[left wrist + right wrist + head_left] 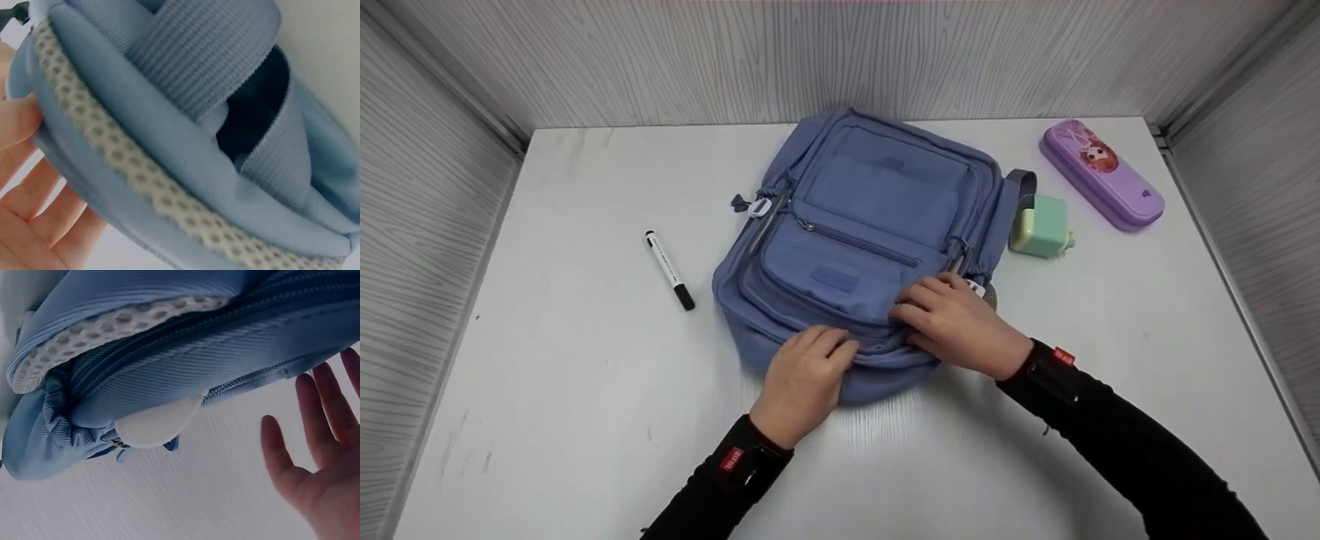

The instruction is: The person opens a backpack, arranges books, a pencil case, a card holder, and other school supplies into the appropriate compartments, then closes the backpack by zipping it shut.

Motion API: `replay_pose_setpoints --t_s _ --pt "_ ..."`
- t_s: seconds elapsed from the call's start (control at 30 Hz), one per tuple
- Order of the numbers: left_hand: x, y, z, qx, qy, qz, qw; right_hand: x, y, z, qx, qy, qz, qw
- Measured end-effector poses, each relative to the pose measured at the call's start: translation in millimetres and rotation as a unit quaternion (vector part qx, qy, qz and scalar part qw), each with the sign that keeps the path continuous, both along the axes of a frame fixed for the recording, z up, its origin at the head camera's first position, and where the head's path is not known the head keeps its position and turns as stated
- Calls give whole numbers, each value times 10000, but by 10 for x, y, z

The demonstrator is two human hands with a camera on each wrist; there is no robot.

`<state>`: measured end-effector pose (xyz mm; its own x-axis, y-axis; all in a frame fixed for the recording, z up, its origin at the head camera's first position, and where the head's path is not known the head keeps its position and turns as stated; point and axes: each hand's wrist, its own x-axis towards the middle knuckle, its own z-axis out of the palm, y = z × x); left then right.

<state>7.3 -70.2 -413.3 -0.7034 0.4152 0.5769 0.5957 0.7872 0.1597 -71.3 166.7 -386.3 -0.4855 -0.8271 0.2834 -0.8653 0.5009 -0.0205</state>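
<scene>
A blue backpack (877,195) lies front up, its small front pocket toward the person. My left hand (806,375) pinches the bag's near edge with bent fingers. In the left wrist view the thumb of my left hand (34,185) lies over the fabric rim, the other fingers behind it; mesh padding (118,152) and webbing straps (208,62) show. My right hand (960,322) touches the near right corner by the zip. In the right wrist view my right hand (326,455) has extended fingers, fingertips at the bag's edge, near a white round tag (163,422).
A black-and-white marker (669,270) lies left of the bag. At its right stand a green and yellow block-shaped item (1044,226) and, farther back, a purple pencil case (1102,174). Grained panels (697,60) wall the white table (570,390) at the back and sides.
</scene>
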Motion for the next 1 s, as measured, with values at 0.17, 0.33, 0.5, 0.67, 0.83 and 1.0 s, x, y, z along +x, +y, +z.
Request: replay_pose_setpoints --t_s 0.17,0.33,0.5,0.67,0.83,1.0 --pt "-35 -198 37 634 -333 -127 9973 -7 -17 -51 -209 937 304 9949" --pt "-171 -554 70 1115 -482 709 9901 -23 -21 -108 -360 1227 400 9910" --pt "-295 -967 47 1247 -896 2006 9676 -22 -23 -140 -518 1256 367 9900" --pt "-310 -1182 -33 1180 -1509 2602 9464 -23 -24 -157 -756 1184 357 9894" --pt "-277 -1159 -109 1134 -1626 2466 9486 -15 -15 -165 -848 983 299 9911" --pt "-236 -1097 -162 1075 -1509 2261 9563 -48 76 -134 -909 240 330 9950"
